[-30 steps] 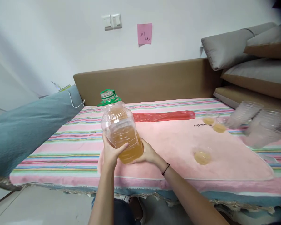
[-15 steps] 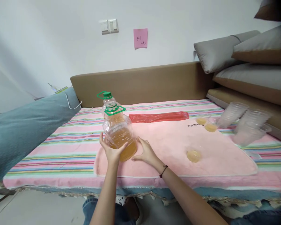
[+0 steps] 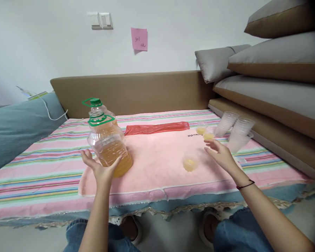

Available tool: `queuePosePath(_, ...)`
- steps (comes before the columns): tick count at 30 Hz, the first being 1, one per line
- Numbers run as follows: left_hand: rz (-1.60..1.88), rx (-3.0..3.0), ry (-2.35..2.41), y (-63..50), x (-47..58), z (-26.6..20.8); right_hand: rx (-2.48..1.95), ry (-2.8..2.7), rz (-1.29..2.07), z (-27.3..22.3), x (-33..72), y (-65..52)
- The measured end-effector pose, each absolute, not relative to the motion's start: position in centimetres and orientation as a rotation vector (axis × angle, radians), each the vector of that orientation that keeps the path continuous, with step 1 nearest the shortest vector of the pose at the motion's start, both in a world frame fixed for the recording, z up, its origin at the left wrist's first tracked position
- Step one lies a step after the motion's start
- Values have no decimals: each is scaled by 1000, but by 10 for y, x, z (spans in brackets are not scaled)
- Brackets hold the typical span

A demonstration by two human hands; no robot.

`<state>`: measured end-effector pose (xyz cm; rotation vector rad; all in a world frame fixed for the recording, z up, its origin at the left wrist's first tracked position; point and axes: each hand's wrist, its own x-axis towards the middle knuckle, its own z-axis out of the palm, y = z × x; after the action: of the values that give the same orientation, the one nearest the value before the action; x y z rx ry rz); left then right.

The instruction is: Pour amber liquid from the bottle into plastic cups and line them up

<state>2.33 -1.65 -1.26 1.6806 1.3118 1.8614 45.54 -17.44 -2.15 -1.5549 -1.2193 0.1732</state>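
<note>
A large clear plastic jug (image 3: 111,152) of amber liquid, uncapped and with a green handle ring, stands on the pink mat (image 3: 154,154). My left hand (image 3: 101,169) is at its near side with thumb and fingers spread; whether it touches the jug I cannot tell. Behind it, partly hidden, is a second jug with a green cap (image 3: 95,101). My right hand (image 3: 220,155) hovers over the mat's right part, fingers apart and holding nothing. To its left stands a clear cup (image 3: 190,163) with some yellow liquid. Two similar cups (image 3: 208,135) stand beyond its fingertips.
Stacks of clear plastic cups (image 3: 240,134) stand at the right, beside piled grey and brown cushions (image 3: 273,91). A red plastic bag (image 3: 157,128) lies flat along the mat's back edge. A brown backrest (image 3: 131,94) runs behind the striped cloth (image 3: 55,154).
My right hand has left the jug's side and moved right, past the single cup. My left hand stays by the jug. The view has turned right.
</note>
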Motion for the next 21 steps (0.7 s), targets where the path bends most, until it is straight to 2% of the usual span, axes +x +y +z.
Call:
queuePosePath(4, 2087, 1962, 1303, -44, 40, 4, -1543, -1282, 569, -61, 464, -182)
queuePosePath(7, 2129, 2170, 1076, -68, 71, 6, -1524, -1365, 665, -67, 453, -185)
queuePosePath(10, 1576, 2278, 790, -93, 116, -4, -1692, -1437, 555, -58, 448, -188)
queuePosePath(13, 1120, 2061, 917, -110, 165, -21, -1839, -1459, 466, -49, 450, -193)
queuePosePath(16, 974, 2052, 935, -116, 203, -36, -1893, -1459, 437, -44, 453, -196)
queuePosePath(21, 934, 2072, 1065, -116, 242, -52, -1964, -1469, 411, -39, 453, -201)
